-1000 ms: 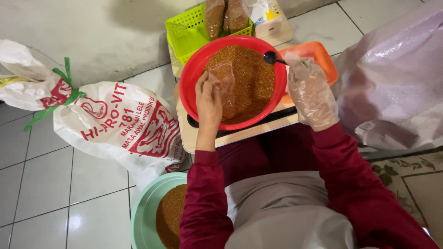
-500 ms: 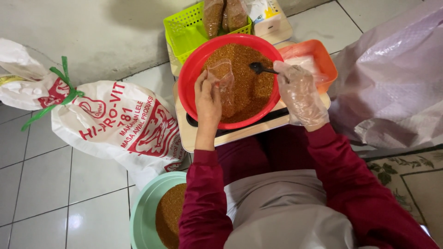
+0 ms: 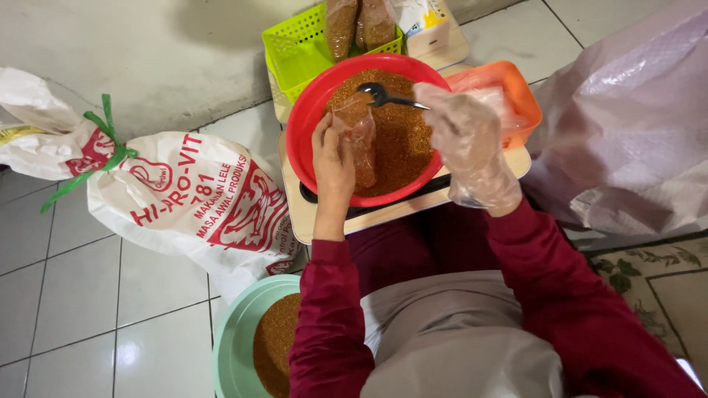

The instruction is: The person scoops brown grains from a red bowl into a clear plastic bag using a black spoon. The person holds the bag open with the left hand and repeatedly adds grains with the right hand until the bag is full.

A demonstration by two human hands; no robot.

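Left hand [image 3: 333, 158] fingers pinch small bag [image 3: 359, 136]; spoon [image 3: 377, 93] hovers just above.

White printed sack [image 3: 195, 203] lies at nine o'clock, tied with green ribbon [image 3: 103, 151]. Green basket [image 3: 299, 51] sits at twelve, filled bags [image 3: 359, 26] inside. Mint bowl [image 3: 236, 339] at seven, pale plastic bag [image 3: 634, 125] at three.

A round red plastic basin [image 3: 310, 140] is showing reddish-brown granules [image 3: 402, 136]. A lime-green lattice plastic basket [image 3: 295, 51] is sitting by an orange plastic tray [image 3: 520, 96]; a white woven sack [image 3: 184, 199] is bearing red print and a green tie; a mint-green basin [image 3: 236, 339] is showing below.
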